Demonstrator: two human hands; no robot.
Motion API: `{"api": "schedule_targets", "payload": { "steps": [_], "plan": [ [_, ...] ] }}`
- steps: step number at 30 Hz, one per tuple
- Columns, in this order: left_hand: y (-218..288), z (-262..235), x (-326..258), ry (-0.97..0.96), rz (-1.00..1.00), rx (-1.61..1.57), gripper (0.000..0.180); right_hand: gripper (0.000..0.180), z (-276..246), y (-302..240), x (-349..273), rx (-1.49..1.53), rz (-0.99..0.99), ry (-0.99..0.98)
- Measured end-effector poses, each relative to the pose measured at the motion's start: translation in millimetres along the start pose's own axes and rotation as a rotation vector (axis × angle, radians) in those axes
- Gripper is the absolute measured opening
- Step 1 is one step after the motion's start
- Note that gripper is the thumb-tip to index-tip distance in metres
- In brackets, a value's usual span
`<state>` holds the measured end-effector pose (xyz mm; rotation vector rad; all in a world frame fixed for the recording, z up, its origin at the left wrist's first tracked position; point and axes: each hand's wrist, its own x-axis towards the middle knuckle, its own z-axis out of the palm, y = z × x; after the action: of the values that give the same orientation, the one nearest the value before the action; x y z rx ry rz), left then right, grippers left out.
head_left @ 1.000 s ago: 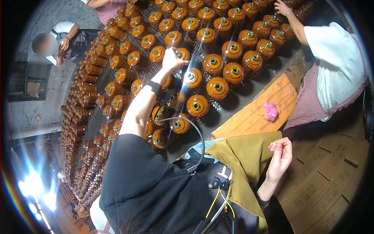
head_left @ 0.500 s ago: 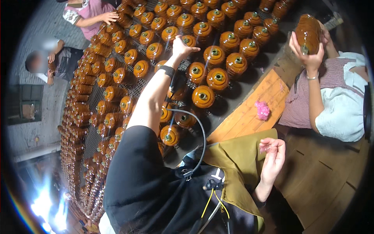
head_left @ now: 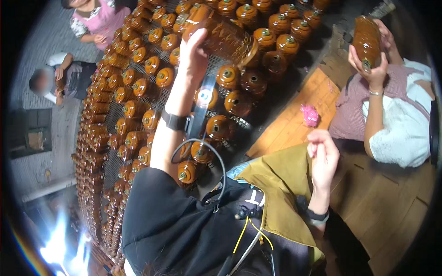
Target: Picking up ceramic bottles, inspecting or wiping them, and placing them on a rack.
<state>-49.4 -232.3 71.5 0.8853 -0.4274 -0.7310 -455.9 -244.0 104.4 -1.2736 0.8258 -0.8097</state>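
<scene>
In my left hand (head_left: pixel 194 57) is a large glossy brown cylindrical bottle (head_left: pixel 228 39), lifted and lying tilted above the others. My fingers on its far side are hidden by it. Below it stand several rows of similar brown bottles (head_left: pixel 228 76), many with green centres at their tops. My right hand (head_left: pixel 324 156) is raised beside an olive cloth (head_left: pixel 281 184) over my front, its fingers curled together. Whether anything small is between them I cannot make out. A crumpled pink bundle (head_left: pixel 310 115) lies just beyond that hand.
The bottles stand on a dark mesh surface (head_left: pixel 209 71), with an orange wooden board (head_left: pixel 285 124) along its right. A co-worker at the right holds another brown bottle (head_left: pixel 367 41) in both hands. Other people (head_left: pixel 99 23) are at the far left. A cable (head_left: pixel 223 170) loops near my left arm.
My left hand was reaching open-fingered over the standing bottles; now it holds one, raised. My right hand has moved up and its fingers have curled in; pink film showed in them before.
</scene>
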Motion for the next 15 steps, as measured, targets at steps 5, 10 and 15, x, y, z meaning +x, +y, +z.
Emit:
{"api": "schedule_targets", "payload": {
  "steps": [5,10,15],
  "plan": [
    [-20.4,89.4,-73.6,-0.053,-0.398,-0.666,0.065,0.015,25.1,-35.7,25.1,-0.128,-0.093,-0.005],
    [-55.4,128.5,-105.4,-0.085,-0.430,-0.497,0.072,0.029,28.4,-47.7,27.9,-0.574,-0.411,0.004],
    [-55.3,144.3,-121.4,-0.123,-0.330,-0.256,0.069,0.018,22.5,-34.4,22.7,-0.656,-0.437,0.138]
  ]
}}
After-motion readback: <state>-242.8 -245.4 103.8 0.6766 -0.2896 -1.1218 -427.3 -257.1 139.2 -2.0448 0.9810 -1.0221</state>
